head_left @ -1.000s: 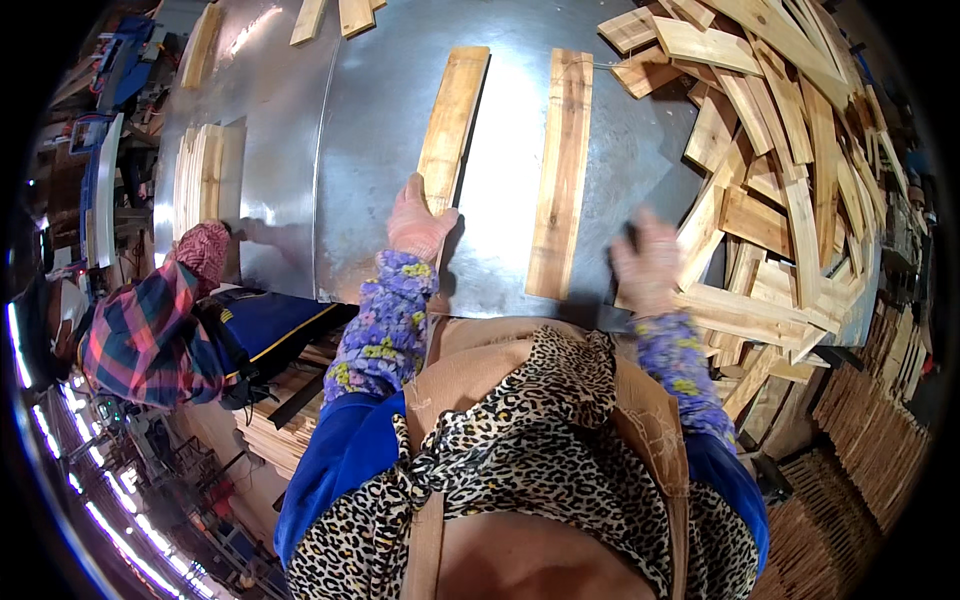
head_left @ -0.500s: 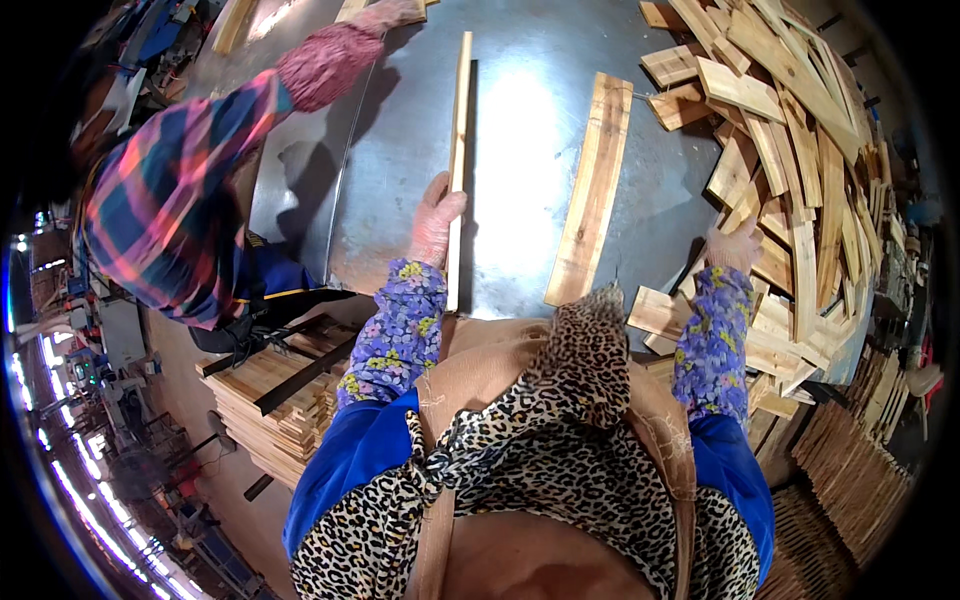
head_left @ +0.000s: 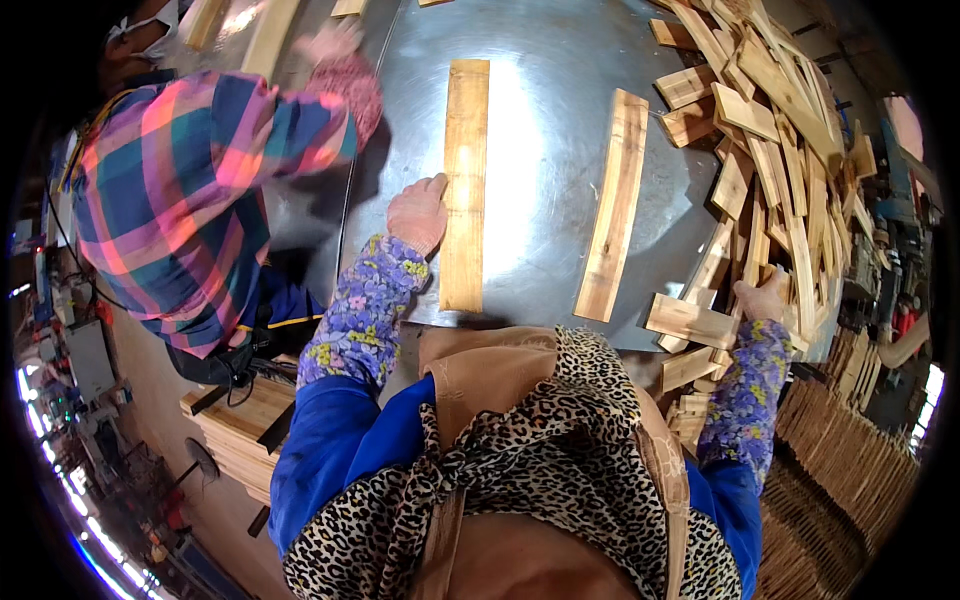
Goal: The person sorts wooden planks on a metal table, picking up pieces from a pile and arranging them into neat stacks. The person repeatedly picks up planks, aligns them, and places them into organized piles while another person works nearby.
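Observation:
In the head view, a flat wooden board (head_left: 465,190) lies lengthwise on the grey metal tabletop (head_left: 540,270). My left hand (head_left: 418,213), in a pale glove, is closed at its left edge, fingertips against the wood. To the right, a second, slightly curved board (head_left: 612,205) lies apart from both hands. My right hand (head_left: 765,298) is at the near side of a heap of loose boards (head_left: 790,190), thumb and fingers spread among the pieces. A short board (head_left: 690,320) lies just left of that hand.
At the left, a co-worker in a plaid shirt (head_left: 175,200) reaches a gloved hand (head_left: 335,45) over the table near other boards (head_left: 270,40). Stacked boards (head_left: 240,430) stand below the table at left, and more stacked wood (head_left: 840,430) at lower right.
The board at my left hand has turned from its narrow edge onto its broad face. My right hand has moved nearer along the heap. The co-worker's arm has drawn back left.

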{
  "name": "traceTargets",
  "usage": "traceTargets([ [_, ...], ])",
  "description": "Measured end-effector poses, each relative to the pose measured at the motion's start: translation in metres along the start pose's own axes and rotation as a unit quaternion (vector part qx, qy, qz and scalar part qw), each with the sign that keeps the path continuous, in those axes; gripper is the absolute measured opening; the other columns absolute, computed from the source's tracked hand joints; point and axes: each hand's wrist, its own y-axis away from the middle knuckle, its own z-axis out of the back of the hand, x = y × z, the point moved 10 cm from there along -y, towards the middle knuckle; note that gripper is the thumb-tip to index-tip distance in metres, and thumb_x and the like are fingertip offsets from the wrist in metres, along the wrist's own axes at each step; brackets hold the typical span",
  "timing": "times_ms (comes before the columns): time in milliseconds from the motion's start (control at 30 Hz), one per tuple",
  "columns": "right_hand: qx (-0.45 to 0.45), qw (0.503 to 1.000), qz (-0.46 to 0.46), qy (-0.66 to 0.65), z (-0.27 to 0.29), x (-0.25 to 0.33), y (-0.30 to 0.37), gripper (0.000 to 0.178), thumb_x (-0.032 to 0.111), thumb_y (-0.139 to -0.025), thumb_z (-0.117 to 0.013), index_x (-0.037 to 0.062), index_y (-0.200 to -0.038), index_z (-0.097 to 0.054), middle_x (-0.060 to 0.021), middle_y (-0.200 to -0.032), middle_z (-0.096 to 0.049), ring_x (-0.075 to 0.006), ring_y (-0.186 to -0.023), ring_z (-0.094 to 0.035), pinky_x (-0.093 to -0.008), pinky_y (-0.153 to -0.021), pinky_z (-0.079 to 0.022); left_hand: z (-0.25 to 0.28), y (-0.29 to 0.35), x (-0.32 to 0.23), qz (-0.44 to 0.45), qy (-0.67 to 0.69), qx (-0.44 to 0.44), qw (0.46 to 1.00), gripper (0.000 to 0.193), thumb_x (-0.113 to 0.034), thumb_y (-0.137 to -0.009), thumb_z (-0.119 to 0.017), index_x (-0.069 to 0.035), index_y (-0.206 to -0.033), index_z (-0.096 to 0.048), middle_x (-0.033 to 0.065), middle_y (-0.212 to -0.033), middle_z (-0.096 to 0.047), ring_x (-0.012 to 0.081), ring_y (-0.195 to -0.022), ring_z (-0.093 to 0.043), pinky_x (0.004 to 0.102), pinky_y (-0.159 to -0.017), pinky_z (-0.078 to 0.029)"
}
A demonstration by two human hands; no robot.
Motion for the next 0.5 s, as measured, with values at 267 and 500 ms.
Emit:
traceTargets([
  [267, 0.191, 0.895, 0.018, -0.404, 0.000, 0.002, 0.100, 0.119, 0.029, -0.086, -0.088, 0.0027, -0.175, -0.012, -0.0355, -0.155, -0.048, -0.0390, -0.119, -0.068, -0.0462, -0.090, -0.066, -0.067, -0.005, -0.160, -0.005, 0.434, 0.179, 0.883, 0.074, -0.038, -0.103, -0.068, -0.003, -0.164, -0.047, 0.0215, -0.170, -0.046, 0.0343, -0.159, -0.042, 0.0438, -0.132, -0.032],
  [500, 0.288, 0.789, 0.031, -0.541, -0.111, 0.115, 0.155, 0.059, 0.037, -0.110, -0.061, -0.0030, -0.153, -0.059, -0.0173, -0.135, -0.073, -0.0226, -0.114, -0.071, -0.0376, -0.098, -0.058, -0.127, 0.015, -0.326, 0.088, 0.716, 0.318, 0.616, 0.062, -0.018, -0.099, -0.078, 0.004, -0.153, -0.056, 0.0151, -0.134, -0.072, 0.0264, -0.118, -0.070, 0.0392, -0.104, -0.058],
])
